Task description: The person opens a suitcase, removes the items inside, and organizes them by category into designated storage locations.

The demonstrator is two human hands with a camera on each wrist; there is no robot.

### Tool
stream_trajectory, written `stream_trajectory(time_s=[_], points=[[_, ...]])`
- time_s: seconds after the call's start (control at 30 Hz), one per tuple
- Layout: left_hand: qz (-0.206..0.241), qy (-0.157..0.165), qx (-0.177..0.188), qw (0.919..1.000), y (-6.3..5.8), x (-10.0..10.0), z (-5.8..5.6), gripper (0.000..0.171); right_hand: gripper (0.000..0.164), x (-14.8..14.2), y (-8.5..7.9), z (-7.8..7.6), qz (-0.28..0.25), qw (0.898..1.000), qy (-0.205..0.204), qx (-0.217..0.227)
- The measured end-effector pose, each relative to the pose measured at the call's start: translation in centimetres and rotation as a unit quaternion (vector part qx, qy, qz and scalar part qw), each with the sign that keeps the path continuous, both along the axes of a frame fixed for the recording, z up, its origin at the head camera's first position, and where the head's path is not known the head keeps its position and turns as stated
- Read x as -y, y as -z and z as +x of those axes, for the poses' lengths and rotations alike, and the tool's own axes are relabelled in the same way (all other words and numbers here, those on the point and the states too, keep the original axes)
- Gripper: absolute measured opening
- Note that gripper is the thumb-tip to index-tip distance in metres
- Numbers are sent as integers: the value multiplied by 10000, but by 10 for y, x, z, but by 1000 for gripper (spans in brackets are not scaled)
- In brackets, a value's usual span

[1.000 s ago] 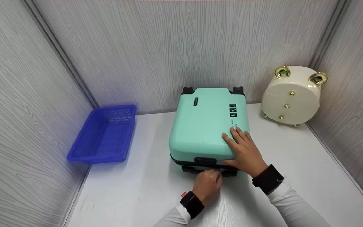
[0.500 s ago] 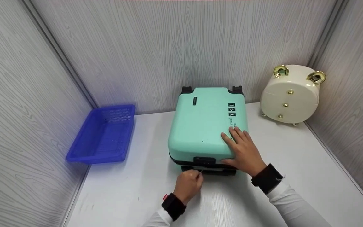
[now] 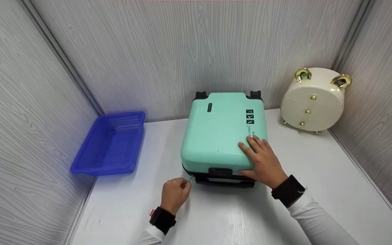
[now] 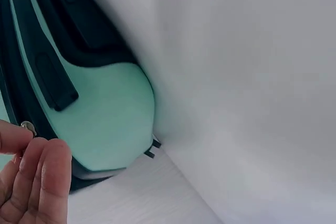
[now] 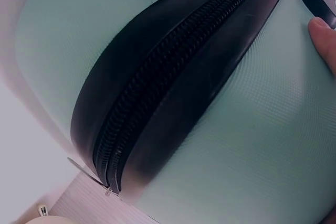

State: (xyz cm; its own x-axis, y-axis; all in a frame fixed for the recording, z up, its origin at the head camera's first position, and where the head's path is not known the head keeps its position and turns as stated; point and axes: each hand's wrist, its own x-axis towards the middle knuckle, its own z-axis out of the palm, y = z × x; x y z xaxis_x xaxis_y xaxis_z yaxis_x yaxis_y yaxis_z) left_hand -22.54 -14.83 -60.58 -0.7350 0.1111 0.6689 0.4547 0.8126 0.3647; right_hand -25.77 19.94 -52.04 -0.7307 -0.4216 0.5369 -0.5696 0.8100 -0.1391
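Observation:
A mint-green hard-shell suitcase [image 3: 218,136] lies flat, its handle side towards me. At its near left corner my left hand [image 3: 175,195] pinches a small metal zipper pull [image 3: 191,177]. Between thumb and fingers, the zipper slider [image 4: 28,127] shows on the dark seam in the left wrist view. My right hand [image 3: 265,165] rests spread on the near right part of the lid, thumb towards the black carry handle [image 3: 220,172]. Seen from the right wrist, the black zipper [image 5: 173,51] runs round the corner with its teeth together, and a second metal pull [image 5: 86,174] sticks out there.
A blue plastic basket [image 3: 136,154] stands on the white table [image 3: 141,211] at the left. A round cream case [image 3: 313,110] with gold ear-like rings stands at the back right. Wood-grain panels [image 3: 168,58] enclose the back and sides.
My left hand has moved leftward along the suitcase's front edge, from near the middle to the left corner, drawing the zipper pull with it. My right hand has stayed on the lid.

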Motion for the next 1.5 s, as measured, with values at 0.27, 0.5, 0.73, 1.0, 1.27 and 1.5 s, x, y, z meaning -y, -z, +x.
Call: stream_trajectory(time_s=[0.27, 0.5, 0.73, 1.0, 1.27, 1.5], points=[[-215, -185, 182, 9994, -10, 21, -9, 14, 106, 2, 1, 0, -77, 9999, -30, -83], [39, -479, 397, 9981, -11, 35, -32, 12, 105, 6, 0, -1, -89, 9999, -67, -20], [205, -486, 764, 9957, -8, 33, -62, 13, 106, 2, 1, 0, -87, 10000, -20, 1], [364, -398, 1072, 9928, -9, 28, -86, 15, 106, 0, 4, -1, -65, 10000, -50, -51], [687, -108, 1842, 9804, -13, 35, -94, 18, 99, -4, 16, 8, -1293, 9904, 170, 466], [1677, 95, 3015, 9386, -36, 34, -102, 49, 92, -13, 42, 42, -3826, 8862, 1164, 2338]])
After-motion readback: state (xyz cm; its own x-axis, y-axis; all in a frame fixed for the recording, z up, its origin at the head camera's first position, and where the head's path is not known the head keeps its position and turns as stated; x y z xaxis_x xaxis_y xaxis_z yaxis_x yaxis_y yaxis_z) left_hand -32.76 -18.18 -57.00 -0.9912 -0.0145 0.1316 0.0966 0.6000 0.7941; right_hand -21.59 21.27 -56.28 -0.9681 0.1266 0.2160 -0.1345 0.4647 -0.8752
